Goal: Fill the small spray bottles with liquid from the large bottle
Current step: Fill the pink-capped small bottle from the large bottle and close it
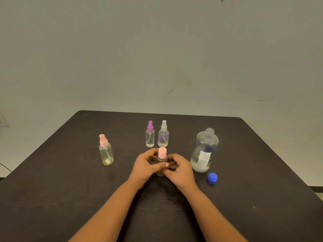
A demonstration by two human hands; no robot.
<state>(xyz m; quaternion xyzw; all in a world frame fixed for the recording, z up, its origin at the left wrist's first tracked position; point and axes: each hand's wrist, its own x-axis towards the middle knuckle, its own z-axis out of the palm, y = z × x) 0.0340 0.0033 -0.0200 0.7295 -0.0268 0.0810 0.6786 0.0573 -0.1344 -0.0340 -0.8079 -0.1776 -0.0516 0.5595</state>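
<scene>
A dark desk [70,189] stands against a pale wall [157,58], and both hands meet near its middle around a small pink-capped bottle [162,152] that stands upright on the surface. The left hand [145,165] curls round the bottle's body from the left, its thumb laid across the front, while the right hand [180,170] closes on it from the right, fingers bent inward against the same clear body; both hands grip this bottle, and the pink cap rises free above the fingers. The bottle's base shows just below the thumbs, and how much liquid it holds cannot be told because the fingers cover most of it. To the right, near the right hand but apart from it, the large bottle [204,151] stands upright with its threaded neck uncovered, a white label on its lower front and clear liquid filling roughly its lower part. Its blue cap [212,178] lies on the desk just in front of it. Behind the hands two small spray bottles stand side by side, close together: a purple-topped bottle [150,137] on the left and a white-topped bottle [163,137] on the right. Well off to the left stands a yellow-tinted bottle [106,152] with a pink sprayer, upright and alone
</scene>
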